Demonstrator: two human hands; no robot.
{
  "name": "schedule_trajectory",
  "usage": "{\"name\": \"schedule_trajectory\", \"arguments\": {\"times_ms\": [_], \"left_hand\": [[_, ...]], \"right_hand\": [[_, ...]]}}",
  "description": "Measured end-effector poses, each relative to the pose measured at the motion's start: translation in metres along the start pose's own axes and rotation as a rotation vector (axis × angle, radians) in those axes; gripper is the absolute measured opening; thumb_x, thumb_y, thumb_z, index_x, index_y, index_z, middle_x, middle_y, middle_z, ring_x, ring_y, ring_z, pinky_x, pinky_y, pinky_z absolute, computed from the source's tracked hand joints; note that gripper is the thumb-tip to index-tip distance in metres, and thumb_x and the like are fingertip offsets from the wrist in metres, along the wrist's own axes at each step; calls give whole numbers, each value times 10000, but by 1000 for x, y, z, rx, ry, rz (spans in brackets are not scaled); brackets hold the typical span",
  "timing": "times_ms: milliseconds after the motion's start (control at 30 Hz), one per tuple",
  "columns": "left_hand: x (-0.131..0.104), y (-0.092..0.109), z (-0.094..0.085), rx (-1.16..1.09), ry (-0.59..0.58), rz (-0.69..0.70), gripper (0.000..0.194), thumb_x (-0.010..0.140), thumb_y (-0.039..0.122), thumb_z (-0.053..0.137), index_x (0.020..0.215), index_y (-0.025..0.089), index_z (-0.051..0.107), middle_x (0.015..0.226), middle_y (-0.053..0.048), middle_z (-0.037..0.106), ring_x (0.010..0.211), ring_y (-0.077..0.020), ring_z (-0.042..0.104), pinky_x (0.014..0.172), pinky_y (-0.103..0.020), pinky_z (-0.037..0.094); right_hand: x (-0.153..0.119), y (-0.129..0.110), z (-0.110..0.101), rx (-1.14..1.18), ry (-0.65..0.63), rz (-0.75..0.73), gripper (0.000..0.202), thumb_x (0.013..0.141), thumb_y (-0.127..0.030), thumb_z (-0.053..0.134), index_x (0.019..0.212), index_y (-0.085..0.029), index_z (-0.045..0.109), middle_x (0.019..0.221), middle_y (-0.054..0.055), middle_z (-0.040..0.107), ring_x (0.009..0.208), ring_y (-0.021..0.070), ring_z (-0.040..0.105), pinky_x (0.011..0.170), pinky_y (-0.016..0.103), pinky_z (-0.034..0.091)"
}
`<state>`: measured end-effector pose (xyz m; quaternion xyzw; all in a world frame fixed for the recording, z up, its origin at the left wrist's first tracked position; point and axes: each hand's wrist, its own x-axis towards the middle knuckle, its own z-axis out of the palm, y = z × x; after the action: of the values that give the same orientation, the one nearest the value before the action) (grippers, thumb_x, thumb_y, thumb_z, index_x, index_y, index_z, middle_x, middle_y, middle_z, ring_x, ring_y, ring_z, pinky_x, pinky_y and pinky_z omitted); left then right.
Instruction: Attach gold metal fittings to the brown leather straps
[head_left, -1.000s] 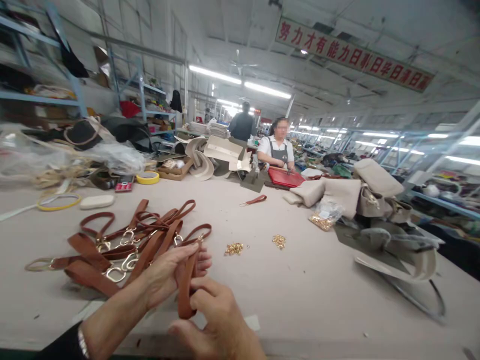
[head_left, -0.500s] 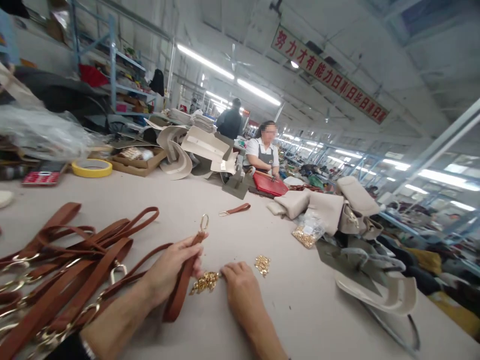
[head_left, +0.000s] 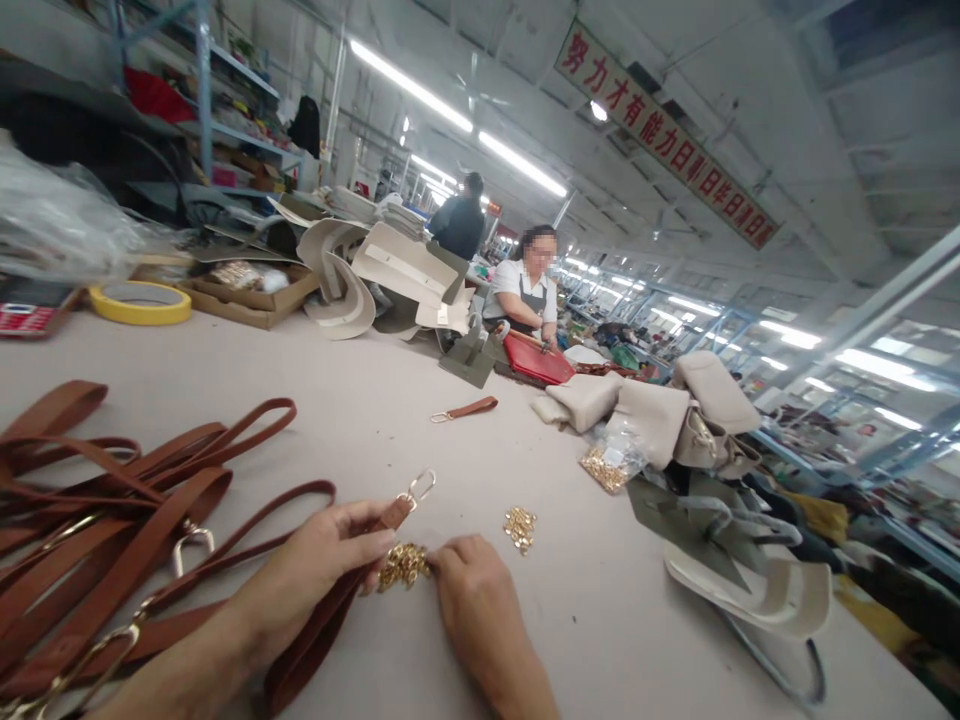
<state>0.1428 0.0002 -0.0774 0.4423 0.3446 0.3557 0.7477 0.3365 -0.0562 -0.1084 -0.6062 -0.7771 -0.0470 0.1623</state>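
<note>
A brown leather strap [head_left: 319,635] is pinched near its end by my left hand [head_left: 334,555], and a gold oval ring [head_left: 424,486] sticks out past the fingertips. My right hand [head_left: 476,600] rests on the table with its fingers curled at the edge of a pile of small gold metal pieces [head_left: 403,566]. What those fingertips hold, if anything, is hidden. A second, smaller heap of gold pieces [head_left: 520,528] lies to the right. Farther back is a short brown strap with a ring [head_left: 472,408]. Brown straps with gold fittings [head_left: 172,510] are heaped on the left.
Yellow tape [head_left: 141,303] and a cardboard box [head_left: 255,306] sit at the back left. Beige cut pieces [head_left: 401,272] are stacked behind. A co-worker [head_left: 525,285] is at a red bag [head_left: 538,358]. Beige bags [head_left: 646,420] and a plastic bag of gold parts [head_left: 606,466] stand right.
My left hand has come lower and nearer with the strap, and its ring now tilts to the right. My right hand stays by the gold pile, fingers more curled. The view has shifted slightly.
</note>
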Motion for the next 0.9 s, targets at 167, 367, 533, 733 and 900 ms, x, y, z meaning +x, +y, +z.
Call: {"name": "schedule_trajectory", "arguments": {"times_ms": [167,367,533,733,900], "left_hand": [[3,-7,0,-48,18,-6,292,673,314,774,878,155,640,596,24,576,529,-93,499,512,-187,406],[5,-7,0,-80,45,28,266,691,270,746,889,138,626,862,-60,663,616,-110,574,494,-195,449],[4,-6,1,-86,87,54,263,673,261,747,869,137,624,811,-52,666,594,-111,570,485,-199,441],[2,-3,4,-34,44,40,263,658,279,730,851,135,627,723,-21,642,544,-96,516,510,-217,413],[-4,1,9,1,-8,46,206,670,244,675,835,128,634,693,-18,628,577,-106,515,538,-218,398]], "right_hand": [[-5,7,-7,33,-44,160,174,891,-105,521,858,-188,670,824,56,636,820,193,579,735,295,431],[-13,12,-15,239,52,133,205,880,-89,484,927,-191,655,854,47,642,844,181,581,762,295,433],[-10,-3,-12,323,26,6,179,874,-119,535,943,-225,661,867,29,642,854,175,568,761,285,436],[-4,-10,0,222,21,61,152,879,-110,553,861,-207,667,799,27,643,804,183,568,731,277,425],[-5,-8,0,221,24,153,150,872,-116,552,899,-209,667,822,33,664,814,192,588,752,288,425]]}}
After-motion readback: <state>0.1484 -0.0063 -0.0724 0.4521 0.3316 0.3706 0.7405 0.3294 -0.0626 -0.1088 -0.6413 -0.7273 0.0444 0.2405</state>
